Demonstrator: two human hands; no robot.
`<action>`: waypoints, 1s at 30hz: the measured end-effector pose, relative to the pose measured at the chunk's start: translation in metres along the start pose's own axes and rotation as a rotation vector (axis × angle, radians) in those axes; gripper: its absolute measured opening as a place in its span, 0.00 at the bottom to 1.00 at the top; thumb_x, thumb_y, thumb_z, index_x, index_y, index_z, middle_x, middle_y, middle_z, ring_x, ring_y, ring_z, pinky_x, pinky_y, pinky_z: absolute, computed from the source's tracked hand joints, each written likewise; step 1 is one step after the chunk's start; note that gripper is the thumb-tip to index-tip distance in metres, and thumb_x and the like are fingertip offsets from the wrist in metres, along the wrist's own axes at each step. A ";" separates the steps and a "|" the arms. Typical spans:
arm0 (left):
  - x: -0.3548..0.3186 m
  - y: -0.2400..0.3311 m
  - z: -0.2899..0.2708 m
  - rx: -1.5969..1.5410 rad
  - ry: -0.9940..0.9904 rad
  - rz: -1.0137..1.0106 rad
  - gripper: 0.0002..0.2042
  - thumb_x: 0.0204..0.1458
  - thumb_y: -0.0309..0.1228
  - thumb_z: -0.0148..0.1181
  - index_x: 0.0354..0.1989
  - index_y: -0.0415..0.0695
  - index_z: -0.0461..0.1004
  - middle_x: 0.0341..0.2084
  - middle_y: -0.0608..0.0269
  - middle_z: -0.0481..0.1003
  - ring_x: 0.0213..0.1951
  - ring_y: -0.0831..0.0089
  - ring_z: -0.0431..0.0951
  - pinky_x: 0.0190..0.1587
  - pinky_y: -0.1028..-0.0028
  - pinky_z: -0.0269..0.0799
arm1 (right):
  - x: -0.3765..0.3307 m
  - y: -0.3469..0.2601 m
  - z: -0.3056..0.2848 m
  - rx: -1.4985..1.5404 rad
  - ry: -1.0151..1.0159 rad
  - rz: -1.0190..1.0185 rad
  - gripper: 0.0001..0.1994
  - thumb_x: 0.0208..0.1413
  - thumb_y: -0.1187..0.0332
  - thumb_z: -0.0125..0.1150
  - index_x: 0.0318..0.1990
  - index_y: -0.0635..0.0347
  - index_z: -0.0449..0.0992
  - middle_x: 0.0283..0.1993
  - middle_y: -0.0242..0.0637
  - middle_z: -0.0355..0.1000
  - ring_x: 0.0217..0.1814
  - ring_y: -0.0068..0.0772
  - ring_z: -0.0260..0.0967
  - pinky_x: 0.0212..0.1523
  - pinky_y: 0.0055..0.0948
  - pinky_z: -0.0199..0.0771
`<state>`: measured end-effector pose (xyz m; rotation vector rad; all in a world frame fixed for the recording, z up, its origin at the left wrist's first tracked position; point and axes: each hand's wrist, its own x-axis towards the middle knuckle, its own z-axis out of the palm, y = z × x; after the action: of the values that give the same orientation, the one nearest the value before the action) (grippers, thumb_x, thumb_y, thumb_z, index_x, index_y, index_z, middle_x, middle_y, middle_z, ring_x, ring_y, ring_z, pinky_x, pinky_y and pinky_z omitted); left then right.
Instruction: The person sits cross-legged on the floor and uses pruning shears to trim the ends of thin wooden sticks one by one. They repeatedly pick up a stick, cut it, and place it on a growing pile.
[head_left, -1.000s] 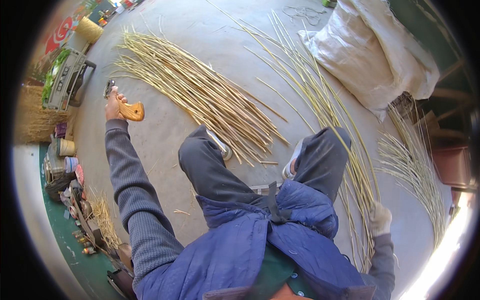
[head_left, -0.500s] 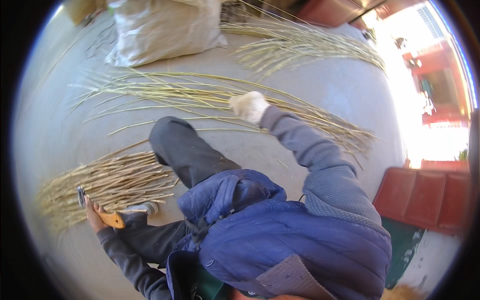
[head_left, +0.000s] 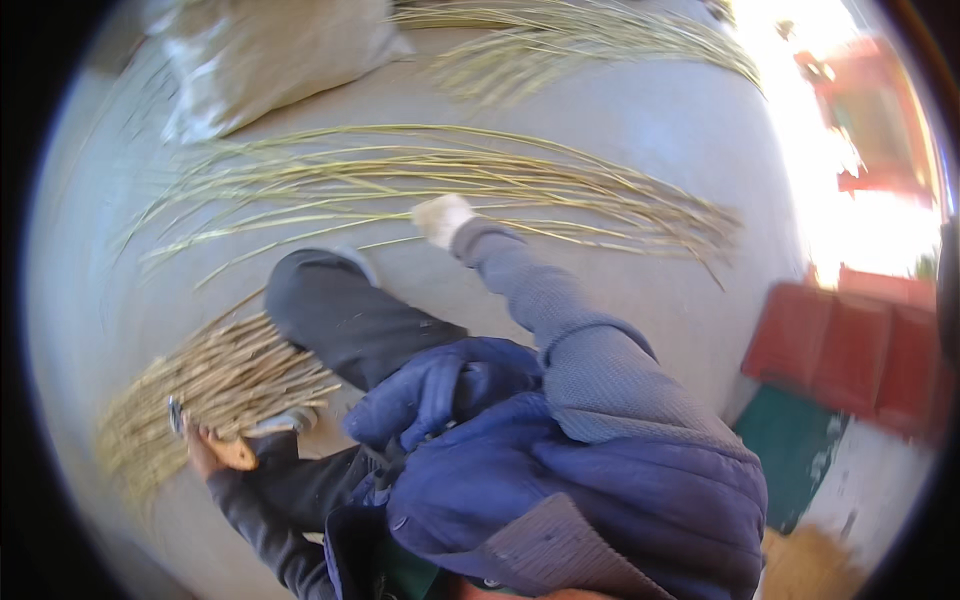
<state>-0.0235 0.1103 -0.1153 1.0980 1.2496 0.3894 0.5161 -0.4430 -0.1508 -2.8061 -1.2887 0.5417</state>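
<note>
Low on the left, my bare left hand is closed around a hand tool with an orange wooden handle and a metal end. It is beside a thick pile of cut brown stalks. My right hand, in a whitish glove, reaches forward, rounded like a fist. It is at the near edge of a loose spread of long yellow-green stalks on the floor. Its fingers are turned away and blurred, so whether a stalk is in them cannot be made out.
A large white sack stands at the far left. Behind the spread lies another bundle of pale green stalks. To the right are a red padded seat and a green panel. My bent knee sticks out between the two stalk piles.
My right hand has moved left and slightly nearer, from over the stalks to their near edge. My left hand keeps the tool. The whole view has shifted a little.
</note>
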 end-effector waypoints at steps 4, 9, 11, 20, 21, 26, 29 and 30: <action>-0.036 0.015 0.082 0.055 0.145 0.116 0.24 0.69 0.48 0.60 0.67 0.47 0.75 0.52 0.67 0.78 0.46 0.75 0.76 0.47 0.72 0.74 | 0.030 0.029 0.025 -0.227 0.051 -0.020 0.06 0.58 0.68 0.61 0.33 0.50 0.84 0.33 0.38 0.84 0.34 0.40 0.84 0.28 0.42 0.80; -0.111 0.069 0.144 -0.172 0.237 0.079 0.11 0.65 0.38 0.68 0.48 0.45 0.79 0.23 0.72 0.69 0.21 0.81 0.68 0.23 0.79 0.67 | 0.110 -0.002 -0.053 -0.336 0.202 0.172 0.12 0.65 0.57 0.58 0.45 0.51 0.83 0.44 0.41 0.84 0.47 0.45 0.85 0.45 0.47 0.84; -0.122 0.072 0.139 -0.266 0.219 0.066 0.11 0.65 0.37 0.68 0.47 0.45 0.78 0.23 0.70 0.70 0.20 0.79 0.70 0.22 0.79 0.68 | 0.158 -0.045 -0.082 -0.305 0.178 0.123 0.14 0.67 0.54 0.57 0.46 0.51 0.82 0.46 0.43 0.84 0.49 0.50 0.84 0.48 0.50 0.83; -0.159 0.087 0.123 -0.316 0.141 0.031 0.12 0.69 0.36 0.61 0.46 0.40 0.72 0.22 0.66 0.72 0.17 0.77 0.72 0.20 0.78 0.68 | 0.309 -0.265 -0.086 -0.326 -0.217 -0.353 0.12 0.66 0.64 0.56 0.47 0.61 0.82 0.48 0.58 0.81 0.55 0.61 0.80 0.56 0.51 0.79; -0.163 0.085 0.117 -0.335 0.138 -0.001 0.11 0.69 0.35 0.60 0.46 0.39 0.71 0.22 0.65 0.71 0.17 0.77 0.72 0.19 0.78 0.68 | 0.310 -0.293 -0.072 -0.319 -0.246 -0.375 0.12 0.65 0.65 0.57 0.46 0.61 0.82 0.48 0.58 0.81 0.55 0.61 0.80 0.56 0.51 0.79; -0.178 0.092 0.102 -0.457 0.165 -0.095 0.13 0.67 0.34 0.61 0.50 0.37 0.70 0.22 0.63 0.70 0.16 0.75 0.71 0.19 0.76 0.71 | 0.328 -0.362 0.068 -0.197 -0.226 -0.403 0.11 0.64 0.66 0.58 0.44 0.60 0.84 0.46 0.54 0.83 0.52 0.58 0.82 0.55 0.48 0.81; -0.177 0.097 0.098 -0.448 0.217 -0.166 0.14 0.66 0.36 0.62 0.49 0.39 0.68 0.19 0.62 0.68 0.13 0.73 0.69 0.16 0.75 0.68 | 0.324 -0.379 0.144 -0.210 -0.166 -0.372 0.09 0.63 0.64 0.61 0.42 0.57 0.84 0.46 0.51 0.83 0.52 0.52 0.83 0.54 0.46 0.81; -0.176 0.096 0.095 -0.473 0.219 -0.186 0.16 0.66 0.37 0.63 0.49 0.38 0.68 0.18 0.61 0.68 0.13 0.72 0.69 0.16 0.74 0.68 | 0.319 -0.386 0.151 -0.189 -0.145 -0.361 0.09 0.62 0.64 0.62 0.41 0.57 0.84 0.46 0.50 0.83 0.52 0.50 0.83 0.53 0.46 0.81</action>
<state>0.0324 -0.0213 0.0549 0.5427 1.3486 0.6374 0.3772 0.0269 -0.3334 -2.6112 -1.9144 0.6429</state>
